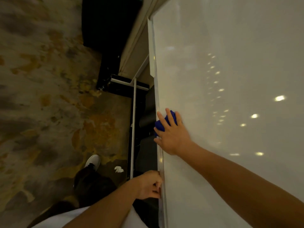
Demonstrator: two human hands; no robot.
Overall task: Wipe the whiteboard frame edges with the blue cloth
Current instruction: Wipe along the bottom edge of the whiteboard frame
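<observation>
Over mottled brown carpet [49,96], my right hand [172,134] pressed the crumpled blue cloth [160,126] on the whiteboard's pale metal frame edge [160,155]; left hand [148,185] gripped that edge. I judged steady pressure best.

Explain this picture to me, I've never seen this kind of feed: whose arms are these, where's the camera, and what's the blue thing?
There is one view, from a camera worn on a person's head, looking steeply down along a whiteboard. No machine: both arms are the person's own. The right hand presses a blue cloth against the board's frame edge. The left hand grips that same edge lower in the picture, seemingly to steady it. Below are patterned carpet, a white shoe and a crumpled white scrap.
</observation>
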